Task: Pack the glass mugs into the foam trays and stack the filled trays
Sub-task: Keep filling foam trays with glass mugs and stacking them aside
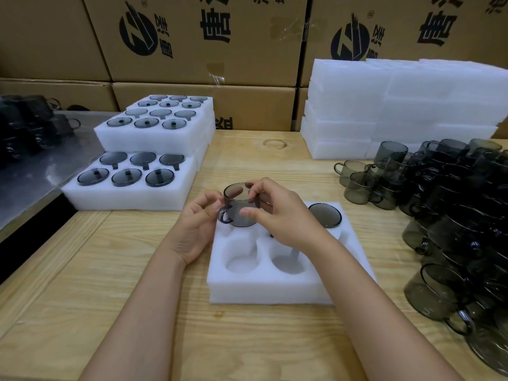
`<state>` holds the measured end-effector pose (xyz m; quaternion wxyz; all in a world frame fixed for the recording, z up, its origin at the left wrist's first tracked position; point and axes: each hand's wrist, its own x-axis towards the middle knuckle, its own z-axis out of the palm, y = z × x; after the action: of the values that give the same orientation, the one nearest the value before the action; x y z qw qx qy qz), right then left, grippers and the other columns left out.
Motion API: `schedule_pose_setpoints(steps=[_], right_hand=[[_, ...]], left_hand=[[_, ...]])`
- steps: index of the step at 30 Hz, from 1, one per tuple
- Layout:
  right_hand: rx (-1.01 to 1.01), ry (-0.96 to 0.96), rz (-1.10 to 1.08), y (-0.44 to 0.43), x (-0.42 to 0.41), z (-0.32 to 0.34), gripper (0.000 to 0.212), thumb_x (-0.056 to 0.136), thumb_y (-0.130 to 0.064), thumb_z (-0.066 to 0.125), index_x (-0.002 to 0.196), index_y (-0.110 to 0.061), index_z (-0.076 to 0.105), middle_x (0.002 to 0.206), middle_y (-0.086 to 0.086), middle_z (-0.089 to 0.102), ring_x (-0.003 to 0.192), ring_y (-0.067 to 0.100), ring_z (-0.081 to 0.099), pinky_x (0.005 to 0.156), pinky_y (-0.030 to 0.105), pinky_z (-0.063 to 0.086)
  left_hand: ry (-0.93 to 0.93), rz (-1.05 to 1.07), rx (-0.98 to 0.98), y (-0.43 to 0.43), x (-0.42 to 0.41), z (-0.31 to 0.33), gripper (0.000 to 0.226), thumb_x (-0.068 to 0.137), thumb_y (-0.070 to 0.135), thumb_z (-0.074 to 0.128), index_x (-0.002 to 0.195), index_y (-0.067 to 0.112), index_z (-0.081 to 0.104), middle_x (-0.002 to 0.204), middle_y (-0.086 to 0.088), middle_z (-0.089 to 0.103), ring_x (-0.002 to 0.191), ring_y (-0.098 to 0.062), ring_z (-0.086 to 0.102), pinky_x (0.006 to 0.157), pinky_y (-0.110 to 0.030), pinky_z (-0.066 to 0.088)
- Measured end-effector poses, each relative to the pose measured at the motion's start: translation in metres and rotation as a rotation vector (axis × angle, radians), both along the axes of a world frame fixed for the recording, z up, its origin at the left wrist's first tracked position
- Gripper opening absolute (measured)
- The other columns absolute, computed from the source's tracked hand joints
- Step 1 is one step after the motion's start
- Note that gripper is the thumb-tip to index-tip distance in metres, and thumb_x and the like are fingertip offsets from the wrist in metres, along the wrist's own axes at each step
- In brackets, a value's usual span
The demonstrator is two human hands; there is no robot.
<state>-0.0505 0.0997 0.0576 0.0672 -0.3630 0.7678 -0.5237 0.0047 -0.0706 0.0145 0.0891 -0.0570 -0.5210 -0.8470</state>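
A smoky glass mug (238,209) is held upright just above the far left pocket of a white foam tray (264,281) in front of me. My right hand (277,213) pinches its rim from above and the right. My left hand (196,224) holds it by the left side, near the handle. One mug (325,215) sits in the tray's far right pocket. Two near pockets are bare; my right arm hides part of the tray. Filled trays (132,188) are stacked at the left.
A big heap of loose smoky mugs (450,215) fills the table's right side. Bare foam trays (398,105) are piled at the back right. Cardboard boxes (198,37) line the back. A metal surface (33,166) with more dark mugs lies at the left.
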Motion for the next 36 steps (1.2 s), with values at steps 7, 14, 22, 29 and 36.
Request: schedule_pose_setpoints(steps=[7, 14, 22, 29, 36], right_hand=[[0.115, 0.046, -0.008, 0.001, -0.001, -0.002, 0.018, 0.087, -0.024, 0.063, 0.087, -0.028, 0.046, 0.122, 0.006, 0.057, 0.106, 0.021, 0.057, 0.087, 0.041, 0.047], [0.241, 0.173, -0.005, 0.003, -0.001, -0.003, 0.050, 0.088, -0.021, 0.061, 0.133, -0.024, 0.040, 0.126, -0.009, 0.050, 0.114, 0.008, 0.047, 0.094, 0.027, 0.038], [0.402, 0.219, 0.017, 0.001, -0.004, -0.005, 0.061, 0.094, -0.027, 0.053, 0.148, -0.019, 0.025, 0.148, -0.008, 0.032, 0.134, 0.010, 0.029, 0.104, 0.021, 0.024], [0.410, 0.124, 0.045, -0.005, -0.003, 0.015, 0.032, 0.092, -0.039, 0.042, 0.112, -0.017, 0.053, 0.119, -0.007, 0.050, 0.123, 0.018, 0.035, 0.093, 0.031, 0.030], [0.791, 0.304, 0.021, -0.062, -0.017, 0.012, 0.057, 0.101, -0.044, 0.014, 0.151, -0.016, 0.011, 0.159, 0.003, 0.005, 0.146, 0.023, 0.000, 0.116, 0.044, 0.002]], left_hand=[[0.014, 0.047, -0.019, -0.005, -0.005, -0.007, 0.034, 0.076, 0.008, 0.063, 0.109, 0.017, 0.062, 0.119, -0.007, 0.067, 0.113, -0.028, 0.060, 0.093, -0.042, 0.051], [0.002, 0.054, -0.167, -0.002, -0.004, -0.007, 0.050, 0.073, 0.005, 0.058, 0.121, 0.015, 0.059, 0.119, -0.001, 0.067, 0.113, -0.015, 0.061, 0.088, -0.026, 0.052], [-0.013, 0.129, -0.283, 0.000, -0.002, -0.008, 0.050, 0.068, 0.009, 0.066, 0.117, 0.016, 0.063, 0.115, -0.002, 0.067, 0.115, -0.017, 0.058, 0.095, -0.030, 0.046], [-0.033, 0.118, -0.315, -0.002, 0.000, -0.008, 0.059, 0.061, 0.016, 0.073, 0.118, 0.012, 0.061, 0.113, -0.003, 0.065, 0.110, -0.017, 0.060, 0.089, -0.026, 0.048], [-0.096, 0.050, 0.025, 0.004, -0.006, -0.005, 0.048, 0.074, 0.008, 0.053, 0.122, 0.008, 0.051, 0.111, -0.012, 0.067, 0.103, -0.027, 0.063, 0.087, -0.037, 0.050]])
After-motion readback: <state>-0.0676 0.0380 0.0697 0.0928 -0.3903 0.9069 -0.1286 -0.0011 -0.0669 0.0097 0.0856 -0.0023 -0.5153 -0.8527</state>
